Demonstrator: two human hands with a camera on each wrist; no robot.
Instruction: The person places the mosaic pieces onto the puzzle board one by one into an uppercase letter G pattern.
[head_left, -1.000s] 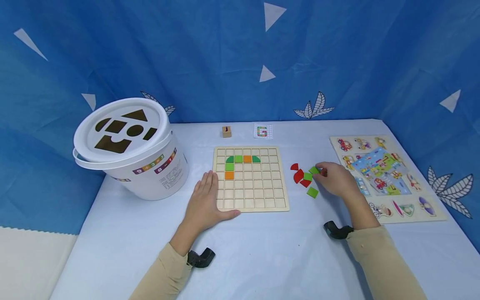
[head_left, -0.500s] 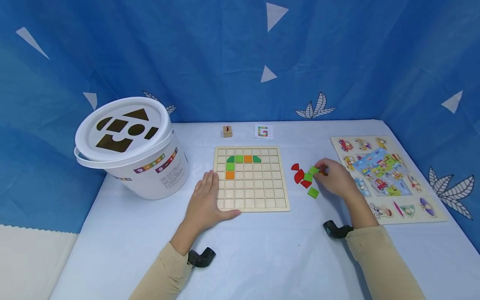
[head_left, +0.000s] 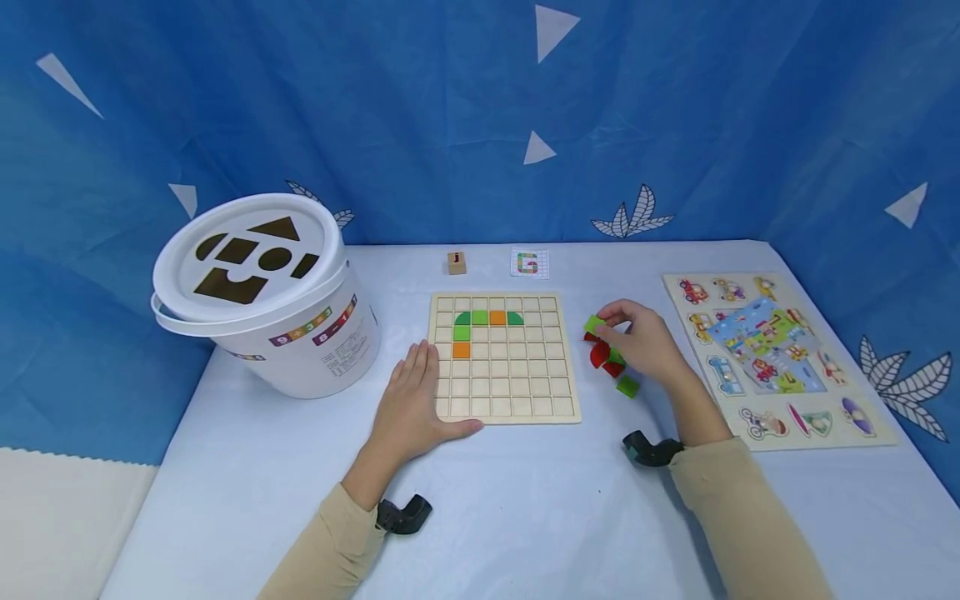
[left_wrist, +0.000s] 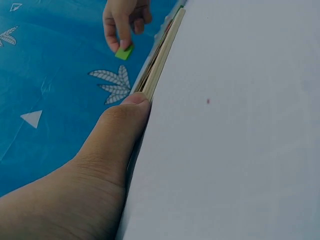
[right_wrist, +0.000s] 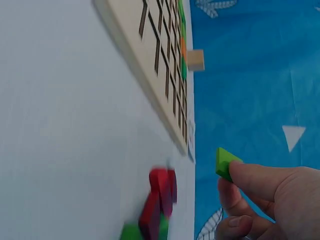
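A wooden grid board (head_left: 504, 392) lies in the middle of the table, with green and orange tiles (head_left: 480, 317) set in its upper rows. My left hand (head_left: 412, 398) lies flat at the board's left edge, its thumb (left_wrist: 131, 107) against the front edge. My right hand (head_left: 637, 340) is lifted just right of the board and pinches a green square tile (head_left: 594, 324) (right_wrist: 226, 163) (left_wrist: 124, 51) in its fingertips. Below it on the table lie loose red pieces (head_left: 598, 354) (right_wrist: 161, 187) and another green tile (head_left: 628, 386).
A white bucket (head_left: 300, 342) with a shape-sorter lid stands at the left. A picture puzzle board (head_left: 780, 354) lies at the right. A small wooden cube (head_left: 456, 262) (right_wrist: 195, 60) and a pattern card (head_left: 528, 263) sit behind the grid board.
My right hand has picked a green tile from the loose pile and moved up and left toward the board. The left hand has stayed in place.
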